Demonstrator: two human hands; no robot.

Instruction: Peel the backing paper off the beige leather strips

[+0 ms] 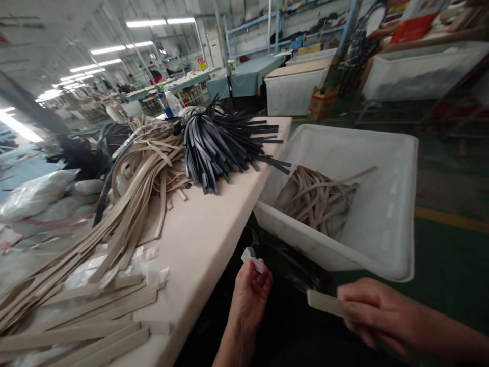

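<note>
My left hand (pixel 252 290), beside the table's front edge, pinches a small piece of white plastic (pixel 252 259) between thumb and fingers. To the right, my right hand (pixel 378 311) grips a beige strap (pixel 324 302); its near end sticks out leftward and the rest is hidden by the hand. Loose beige straps (pixel 103 321) lie on the table's near left, partly over clear plastic bags. A long bundle of beige straps (pixel 133 188) runs back along the left. Farther off, a fanned bundle of black straps (pixel 225 148) rests on the tabletop.
A white plastic bin (pixel 393 204) stands right of the table (pixel 198 224), with a tangle of beige straps (pixel 321 199) inside. Filled plastic bags (pixel 42 193) lie at the left. Behind are more white bins (pixel 296 92), covered tables, blue shelving, and a person (pixel 369 30) at the upper right.
</note>
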